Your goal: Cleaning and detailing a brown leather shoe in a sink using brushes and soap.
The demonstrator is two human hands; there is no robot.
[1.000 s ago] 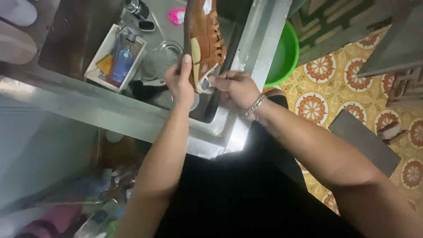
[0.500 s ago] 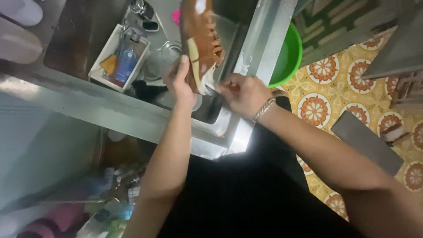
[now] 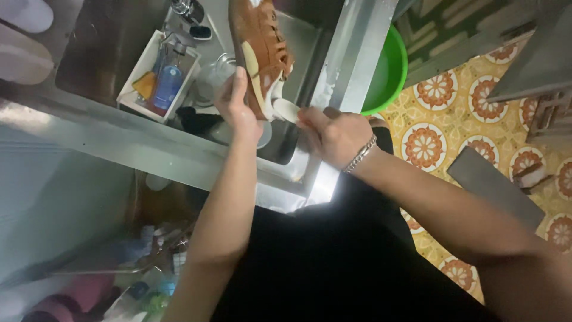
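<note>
A brown lace-up shoe (image 3: 262, 48) with a pale sole is held over the steel sink (image 3: 310, 53). My left hand (image 3: 237, 104) grips the shoe at its heel end, fingers along the sole side. My right hand (image 3: 333, 134), with a metal bracelet on the wrist, is closed on a small white brush or pad (image 3: 286, 110) that touches the heel of the shoe. What exactly the white thing is I cannot tell.
A white caddy (image 3: 134, 89) with a blue bottle (image 3: 167, 86) stands on the sink's left side, beside a glass (image 3: 214, 77). A green basin (image 3: 390, 71) sits on the patterned tile floor (image 3: 441, 131) to the right. Bottles crowd the lower left.
The shoe has turned and shifted slightly left in my left hand. My right hand has moved along the heel with the white thing.
</note>
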